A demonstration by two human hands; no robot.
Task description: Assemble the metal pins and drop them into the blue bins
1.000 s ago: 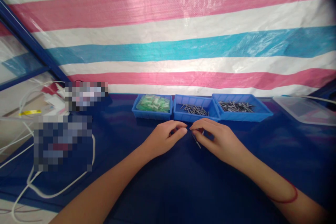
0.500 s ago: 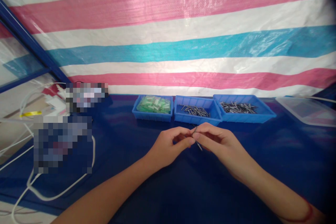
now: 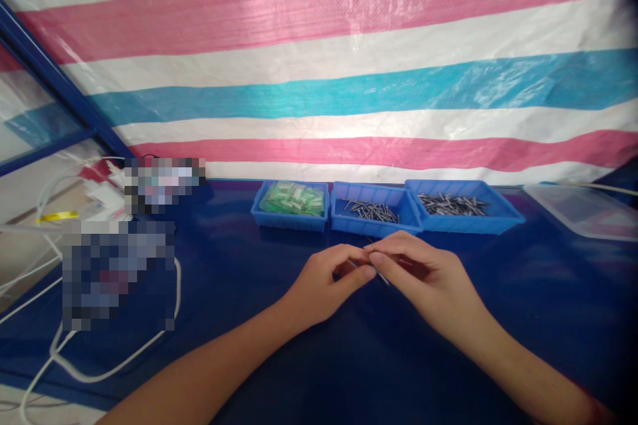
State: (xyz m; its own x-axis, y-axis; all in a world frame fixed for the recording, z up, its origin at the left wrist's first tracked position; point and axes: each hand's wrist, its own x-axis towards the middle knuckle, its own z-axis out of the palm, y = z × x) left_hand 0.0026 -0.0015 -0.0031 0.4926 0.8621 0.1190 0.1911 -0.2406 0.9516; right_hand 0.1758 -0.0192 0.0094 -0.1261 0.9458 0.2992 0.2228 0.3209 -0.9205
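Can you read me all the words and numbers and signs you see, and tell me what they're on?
There are none I can read.
Striped sheet: only coloured stripes that I can make out.
Left blue bin, middle blue bin, right blue bin: no readable writing on their fronts.
Yellow strip: too small and blurred to tell.
Two pixelated patches: scrambled, so nothing there can be read.

Pink, white and blue striped sheeting (image 3: pixel 349 99) hangs before me as white cable (image 3: pixel 90 379) loops across the tabletop (image 3: pixel 523 305) at my left near a yellow strip (image 3: pixel 58 216); a translucent panel (image 3: pixel 578 211) lies at right.
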